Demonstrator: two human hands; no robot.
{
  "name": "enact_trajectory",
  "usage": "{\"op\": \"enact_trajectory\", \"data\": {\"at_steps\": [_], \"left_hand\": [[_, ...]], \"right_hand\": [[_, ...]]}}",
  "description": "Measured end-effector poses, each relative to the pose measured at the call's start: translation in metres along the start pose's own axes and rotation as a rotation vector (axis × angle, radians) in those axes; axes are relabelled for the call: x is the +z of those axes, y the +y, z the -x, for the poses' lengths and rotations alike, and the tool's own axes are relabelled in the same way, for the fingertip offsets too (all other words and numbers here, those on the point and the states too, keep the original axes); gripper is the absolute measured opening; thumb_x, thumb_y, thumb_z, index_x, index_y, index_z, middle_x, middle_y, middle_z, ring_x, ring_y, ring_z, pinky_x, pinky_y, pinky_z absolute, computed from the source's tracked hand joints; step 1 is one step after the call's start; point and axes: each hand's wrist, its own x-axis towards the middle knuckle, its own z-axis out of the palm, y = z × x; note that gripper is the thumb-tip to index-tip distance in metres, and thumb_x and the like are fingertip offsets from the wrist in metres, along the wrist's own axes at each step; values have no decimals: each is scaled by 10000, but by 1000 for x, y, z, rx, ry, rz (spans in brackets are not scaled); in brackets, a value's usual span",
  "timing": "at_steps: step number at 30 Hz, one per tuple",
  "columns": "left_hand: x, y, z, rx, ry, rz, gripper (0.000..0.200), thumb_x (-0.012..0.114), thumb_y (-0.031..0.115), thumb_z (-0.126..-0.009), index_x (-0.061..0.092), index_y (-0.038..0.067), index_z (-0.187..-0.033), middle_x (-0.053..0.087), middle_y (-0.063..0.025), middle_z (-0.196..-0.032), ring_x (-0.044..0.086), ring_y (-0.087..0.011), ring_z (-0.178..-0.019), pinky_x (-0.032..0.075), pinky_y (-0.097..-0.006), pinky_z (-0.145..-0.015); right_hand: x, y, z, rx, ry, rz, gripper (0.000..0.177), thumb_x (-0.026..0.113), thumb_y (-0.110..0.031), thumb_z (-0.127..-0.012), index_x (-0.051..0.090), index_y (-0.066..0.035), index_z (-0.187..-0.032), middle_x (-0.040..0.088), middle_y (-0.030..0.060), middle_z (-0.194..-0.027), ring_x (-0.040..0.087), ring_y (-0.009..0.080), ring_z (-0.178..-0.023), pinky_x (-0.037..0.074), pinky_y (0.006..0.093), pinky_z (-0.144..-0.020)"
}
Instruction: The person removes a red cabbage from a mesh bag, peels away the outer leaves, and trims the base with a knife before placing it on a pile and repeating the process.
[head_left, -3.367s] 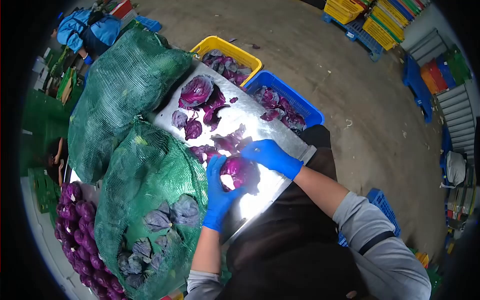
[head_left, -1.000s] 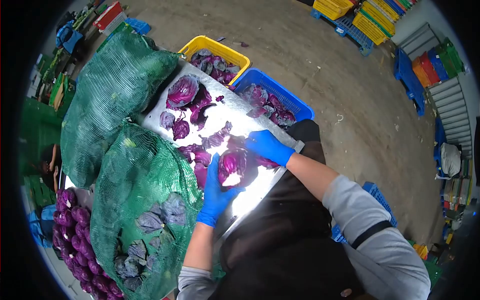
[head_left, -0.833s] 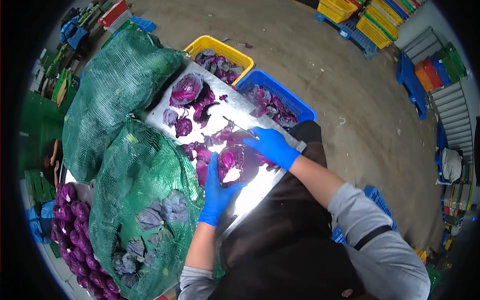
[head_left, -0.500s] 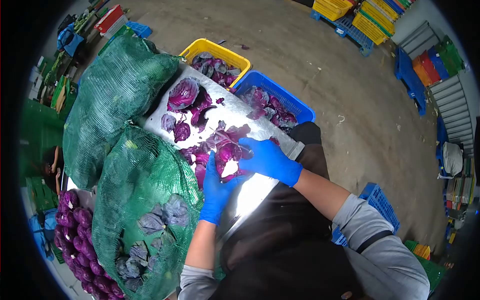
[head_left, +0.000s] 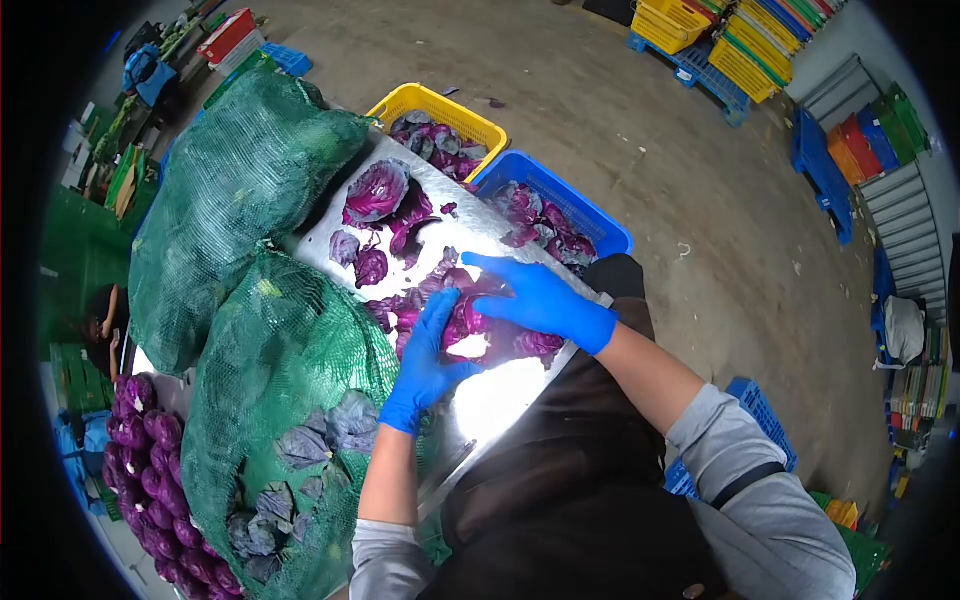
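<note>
A partly trimmed red cabbage (head_left: pixel 468 326), blurred, sits between my blue-gloved hands over the metal table (head_left: pixel 505 395). My left hand (head_left: pixel 424 368) cups its near left side, fingers along it and thumb below. On the cabbage's right side, my right hand (head_left: pixel 535 298) has its fingers stretched and apart, the thumb close to the cabbage; I cannot make out anything in it. Loose purple leaves (head_left: pixel 395 310) lie around the cabbage. Larger cut leaves (head_left: pixel 377 192) rest farther up the table.
A yellow crate (head_left: pixel 440 102) and a blue crate (head_left: pixel 570 190) of leaves stand beyond the table edge. Green mesh sacks (head_left: pixel 240 200) lie at the left, one showing cabbages (head_left: pixel 352 420). Several trimmed cabbages (head_left: pixel 150 480) are stacked at lower left, near another person's arm (head_left: pixel 110 315).
My right hand's fingers have spread and lifted off the cabbage's top. My left hand has shifted slightly, staying at the cabbage. A piece of purple leaf now shows under my right wrist.
</note>
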Motion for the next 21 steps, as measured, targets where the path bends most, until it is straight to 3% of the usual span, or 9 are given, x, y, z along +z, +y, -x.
{"op": "enact_trajectory", "data": {"at_steps": [2,4,6,7,10,12,15,18,21], "left_hand": [[-4,4,-8,114,162,-272,908,802,75,-570,367,67,-1367,417,-142,-1349,402,-287,-1261,325,-367,-1068],[16,2,8,39,306,-108,800,752,7,-622,388,32,-1334,435,-139,-1314,430,-271,-1226,345,-360,-1046],[48,-13,30,-157,677,474,787,738,-10,-664,348,-9,-1347,432,-142,-1306,441,-254,-1202,352,-362,-1035],[61,-44,44,-101,620,99,817,734,21,-715,275,-22,-1391,458,-149,-1291,448,-237,-1194,345,-367,-1038],[78,0,25,-155,661,-58,955,783,215,-697,203,-10,-1422,285,-193,-1416,290,-278,-1312,265,-388,-1083],[51,24,3,-233,546,82,1053,776,348,-692,126,-52,-1418,136,-226,-1472,148,-323,-1376,157,-406,-1120],[24,1,-25,-161,345,-162,1111,816,362,-624,146,-12,-1427,153,-236,-1464,166,-342,-1373,185,-413,-1118],[21,6,-35,-119,335,-136,1139,843,362,-577,171,-12,-1417,157,-236,-1463,168,-344,-1372,191,-417,-1116],[35,1,-31,-118,499,-80,1150,861,347,-544,191,-28,-1400,159,-237,-1461,168,-339,-1372,189,-413,-1115]], "right_hand": [[-2,-2,-5,106,-77,-67,547,655,-299,-832,478,-107,-1313,577,152,-1183,578,254,-1069,444,358,-918],[-9,-14,-10,208,-165,-139,551,649,-298,-843,464,-107,-1327,549,146,-1238,551,247,-1118,423,352,-952],[-23,-47,-8,259,-180,-109,575,673,-323,-820,477,-113,-1318,549,145,-1237,540,240,-1135,422,338,-953],[-12,-41,-2,281,-111,-91,572,698,-348,-795,508,-104,-1277,547,140,-1244,552,240,-1120,437,338,-935],[-6,-63,-5,387,-21,-288,540,715,-362,-777,542,-85,-1207,576,124,-1202,573,243,-1086,452,344,-914],[11,-46,-3,264,88,35,540,737,-386,-754,556,-46,-1131,615,127,-1107,606,231,-1009,474,341,-860],[2,-48,-4,653,83,-139,582,759,-435,-722,564,9,-1045,635,133,-939,620,194,-855,485,332,-753],[-13,-32,5,665,-132,-28,641,650,-547,-766,568,-26,-1130,616,159,-1035,603,273,-972,468,367,-816],[-22,-35,5,523,-93,79,742,633,-562,-769,472,-56,-1287,617,157,-1097,592,262,-1031,436,366,-882]]}}
